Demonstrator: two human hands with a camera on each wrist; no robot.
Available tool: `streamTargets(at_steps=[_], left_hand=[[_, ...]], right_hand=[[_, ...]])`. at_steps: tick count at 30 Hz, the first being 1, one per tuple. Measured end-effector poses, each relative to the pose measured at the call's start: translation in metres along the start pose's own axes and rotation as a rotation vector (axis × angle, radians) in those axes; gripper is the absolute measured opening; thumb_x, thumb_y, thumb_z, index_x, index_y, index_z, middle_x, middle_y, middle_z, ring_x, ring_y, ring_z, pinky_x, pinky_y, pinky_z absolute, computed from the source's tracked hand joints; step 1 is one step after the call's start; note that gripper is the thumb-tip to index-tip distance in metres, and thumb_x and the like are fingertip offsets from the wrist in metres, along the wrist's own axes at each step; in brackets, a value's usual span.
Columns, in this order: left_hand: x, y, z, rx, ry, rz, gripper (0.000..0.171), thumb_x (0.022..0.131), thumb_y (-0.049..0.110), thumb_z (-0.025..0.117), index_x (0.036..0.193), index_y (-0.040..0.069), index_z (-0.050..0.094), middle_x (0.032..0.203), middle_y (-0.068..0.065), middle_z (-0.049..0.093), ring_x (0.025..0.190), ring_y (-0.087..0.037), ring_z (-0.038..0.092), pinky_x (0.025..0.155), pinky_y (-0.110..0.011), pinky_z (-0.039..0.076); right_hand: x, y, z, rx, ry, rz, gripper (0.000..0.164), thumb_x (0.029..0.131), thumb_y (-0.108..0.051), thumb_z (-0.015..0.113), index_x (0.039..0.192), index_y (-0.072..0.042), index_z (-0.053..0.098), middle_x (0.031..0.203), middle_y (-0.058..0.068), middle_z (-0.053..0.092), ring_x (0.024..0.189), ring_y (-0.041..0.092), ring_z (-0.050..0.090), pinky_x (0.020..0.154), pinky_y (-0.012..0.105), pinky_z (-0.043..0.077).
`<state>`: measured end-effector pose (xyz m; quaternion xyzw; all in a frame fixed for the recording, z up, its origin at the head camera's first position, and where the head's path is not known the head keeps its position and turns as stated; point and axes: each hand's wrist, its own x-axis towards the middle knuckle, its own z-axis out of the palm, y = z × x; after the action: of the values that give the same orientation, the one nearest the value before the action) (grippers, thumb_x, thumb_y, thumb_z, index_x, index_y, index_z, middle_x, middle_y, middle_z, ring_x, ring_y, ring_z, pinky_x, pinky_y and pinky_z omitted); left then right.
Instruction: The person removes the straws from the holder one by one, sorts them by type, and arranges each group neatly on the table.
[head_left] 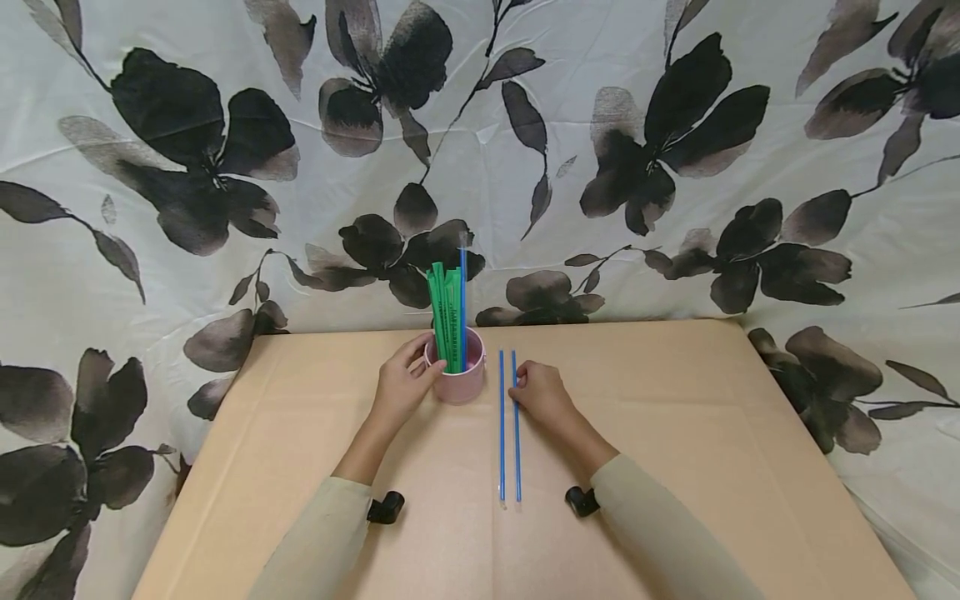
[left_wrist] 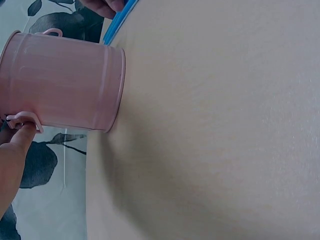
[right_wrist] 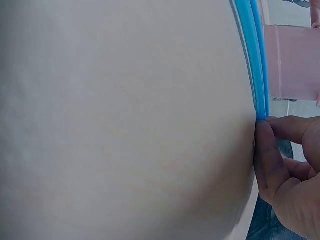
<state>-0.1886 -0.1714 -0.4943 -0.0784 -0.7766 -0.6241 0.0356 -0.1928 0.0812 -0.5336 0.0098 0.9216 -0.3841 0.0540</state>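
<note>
A small pink metal pot [head_left: 461,386] with a little ear handle on each side stands near the table's back edge. Several flat green strips [head_left: 447,321] with dark print and one slim blue stick [head_left: 463,292] lean inside it. My left hand [head_left: 400,379] holds the pot on its left side, a finger at the handle [left_wrist: 26,119]. Right of the pot, two slim blue sticks with pale near ends lie side by side. My right hand [head_left: 546,396] pinches the right blue stick [head_left: 517,450] between thumb and finger; the left blue stick [head_left: 502,425] lies just beside it.
A tan sheet covers the table [head_left: 435,533]. Behind it hangs a white cloth [head_left: 517,208] with dark flowers, close to the back edge. A black wrist camera [head_left: 386,507] sits at my left cuff and another black camera [head_left: 582,502] at my right.
</note>
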Motion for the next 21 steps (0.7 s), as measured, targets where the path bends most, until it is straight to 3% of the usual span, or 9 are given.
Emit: streamTargets(at_steps=[11,21], left_hand=[[-0.0004,0.0007,0.0003,0.010,-0.003,-0.011,0.058,0.094,0.010,0.077,0.146,0.000,0.054,0.148,-0.020,0.056,0.137,-0.037,0.056,0.112,-0.041,0.051],[0.0004,0.0057,-0.0007,-0.004,-0.030,-0.031,0.059,0.096,0.006,0.072,0.149,-0.005,0.049,0.152,-0.026,0.051,0.141,-0.041,0.050,0.117,-0.049,0.046]], right_hand=[[-0.0016,0.0077,0.0039,-0.002,0.041,-0.041,0.029,0.087,-0.013,0.081,0.109,0.001,0.067,0.083,0.002,0.064,0.076,0.015,0.060,0.071,0.027,0.054],[-0.0035,0.0073,0.0015,-0.001,0.043,-0.062,0.028,0.086,-0.011,0.082,0.108,0.001,0.069,0.082,0.003,0.065,0.074,0.013,0.058,0.069,0.026,0.052]])
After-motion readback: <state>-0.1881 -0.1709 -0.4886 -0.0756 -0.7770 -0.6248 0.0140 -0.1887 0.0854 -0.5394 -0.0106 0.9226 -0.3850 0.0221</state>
